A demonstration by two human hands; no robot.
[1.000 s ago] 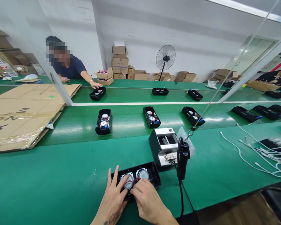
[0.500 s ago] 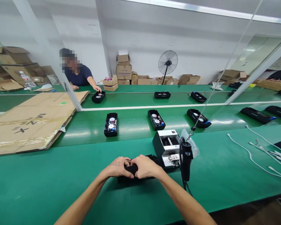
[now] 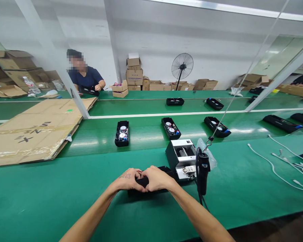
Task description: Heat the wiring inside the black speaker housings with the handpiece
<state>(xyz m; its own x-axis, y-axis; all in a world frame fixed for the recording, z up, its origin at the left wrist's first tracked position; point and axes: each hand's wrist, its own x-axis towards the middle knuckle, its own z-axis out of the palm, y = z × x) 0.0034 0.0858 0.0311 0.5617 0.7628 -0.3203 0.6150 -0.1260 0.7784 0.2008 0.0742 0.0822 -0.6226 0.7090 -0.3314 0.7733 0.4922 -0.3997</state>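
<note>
black case on the near green bench, just left of a grey-and-black machine; most of its inside is hidden by the hands. left hand and right hand are side by side on it, fingers curled over the near wall and thumbs down its outer face, a narrow grip on that wall; fingertips not visible.

obstructions: the machine sits close to the case's right end. a black hanging tool hangs from a cord at the machine's right side, partly covering it; clear plastic behind the tool. white cables spread over the bench farther right.

beyond the bench: green belt carrying open cases with round silver parts, one at left, one mid-belt, another behind the tool's cord. farther right, long dark cases. flattened cardboard lies across the left side; a white slanted post rises past it.

far side: co-worker in a dark top holding a dark case; small open carton beside; standing fan near stacked boxes.
</note>
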